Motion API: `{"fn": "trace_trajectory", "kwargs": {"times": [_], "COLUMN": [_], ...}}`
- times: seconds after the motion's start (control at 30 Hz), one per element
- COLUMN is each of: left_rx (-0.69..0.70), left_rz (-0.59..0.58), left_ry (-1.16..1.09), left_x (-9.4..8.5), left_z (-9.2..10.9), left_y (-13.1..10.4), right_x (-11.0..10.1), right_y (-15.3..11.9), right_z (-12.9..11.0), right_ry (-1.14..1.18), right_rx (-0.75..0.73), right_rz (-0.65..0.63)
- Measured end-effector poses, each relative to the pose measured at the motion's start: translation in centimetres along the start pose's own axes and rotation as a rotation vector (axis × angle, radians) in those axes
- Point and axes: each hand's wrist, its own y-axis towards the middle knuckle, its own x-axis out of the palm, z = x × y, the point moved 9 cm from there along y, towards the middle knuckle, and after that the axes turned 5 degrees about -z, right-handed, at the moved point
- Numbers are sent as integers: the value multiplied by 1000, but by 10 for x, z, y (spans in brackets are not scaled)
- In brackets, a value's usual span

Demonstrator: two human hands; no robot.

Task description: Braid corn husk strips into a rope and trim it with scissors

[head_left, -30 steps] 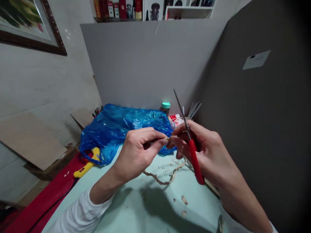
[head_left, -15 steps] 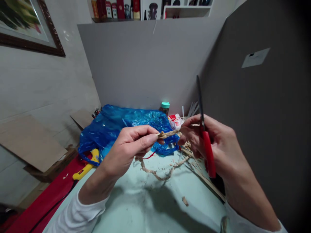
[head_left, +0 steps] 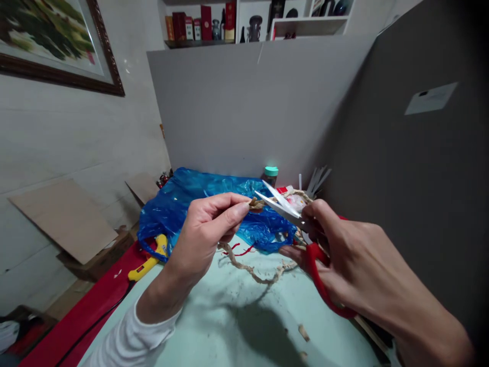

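Between the thumb and fingers of my left hand (head_left: pixel 208 224) I pinch the end of a tan twisted cord (head_left: pixel 250 273). The rest of it hangs in a loop below and rises toward the right. My right hand (head_left: pixel 344 250) is closed around the red handles of a pair of scissors (head_left: pixel 284 204). The blades are parted and point left, close to the pinched cord end. Whether they touch the cord I cannot tell. A piece of red string (head_left: pixel 240 250) shows behind the hanging cord.
A crumpled blue plastic bag (head_left: pixel 214 183) lies behind my hands. To the left is a yellow glue gun (head_left: pixel 147 267) with a black cable. A jar with a turquoise lid (head_left: pixel 271 173) stands at the back. Scraps (head_left: pixel 303 332) lie on the pale green tabletop (head_left: pixel 214 326). Grey panels (head_left: pixel 244 112) rise behind.
The scissors have turned from upright, resting in my right hand, to pointing left with blades spread. My right hand has let go of the cord near the left fingers and grips the handles.
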Motion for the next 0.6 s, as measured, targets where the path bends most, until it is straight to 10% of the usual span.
{"fn": "trace_trajectory", "kwargs": {"times": [0.6], "left_rx": [-64], "left_rz": [-99], "left_ry": [-21], "left_x": [6], "left_z": [-4], "left_y": [-2], "right_x": [8], "right_y": [7], "right_z": [-13], "right_ry": [-265], "right_rx": [-59], "right_rz": [52]}}
